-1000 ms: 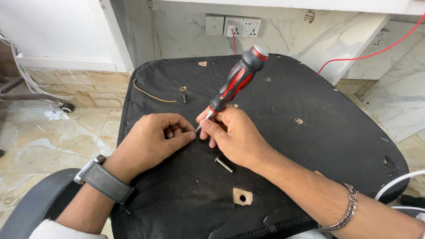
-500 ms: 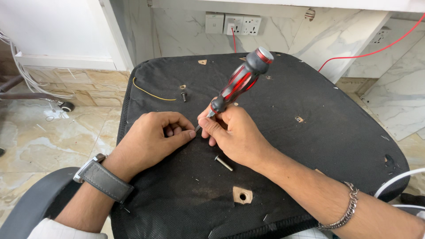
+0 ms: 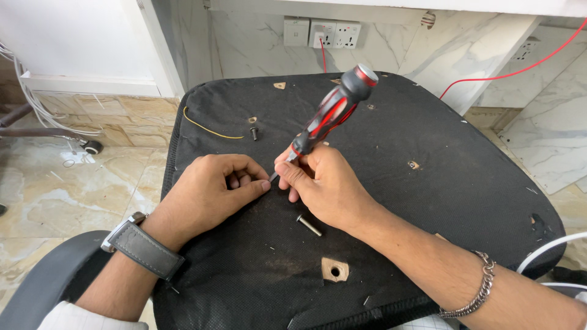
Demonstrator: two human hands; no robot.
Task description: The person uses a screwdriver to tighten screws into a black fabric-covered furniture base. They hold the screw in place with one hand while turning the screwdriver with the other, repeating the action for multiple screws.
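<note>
- the right hand [image 3: 324, 183] was clamped on the lower shaft of a red, black and grey screwdriver [image 3: 330, 113], gripping just below the handle where the metal blade comes out.
- the screwdriver's long axis ran tilted, from its grey cap up and to the right, away from the person, down and left to a tip that met the dark upturned seat base [image 3: 428, 201] between the two hands.
- the left hand [image 3: 211, 186] lay curled on the seat base just left of the tip, its thumb and forefinger pinched together right at the tip; whatever they pinched was too small to tell.
- both hands were equally near the tip, touching or nearly touching each other there.
- a loose bolt [image 3: 309, 225] lay flat on the fabric just below the right hand, its long axis slanting from upper left to lower right.
- a second, short black screw [image 3: 254, 131] stood well apart, up and left, next to a yellow wire [image 3: 208, 129].
- a bare wooden patch with a hole [image 3: 334, 269] showed near the front edge, nearer the person than the bolt.
- the seat base had open room to the right and far side; its left edge dropped to the tiled floor [image 3: 55, 195] close to the left wrist.
</note>
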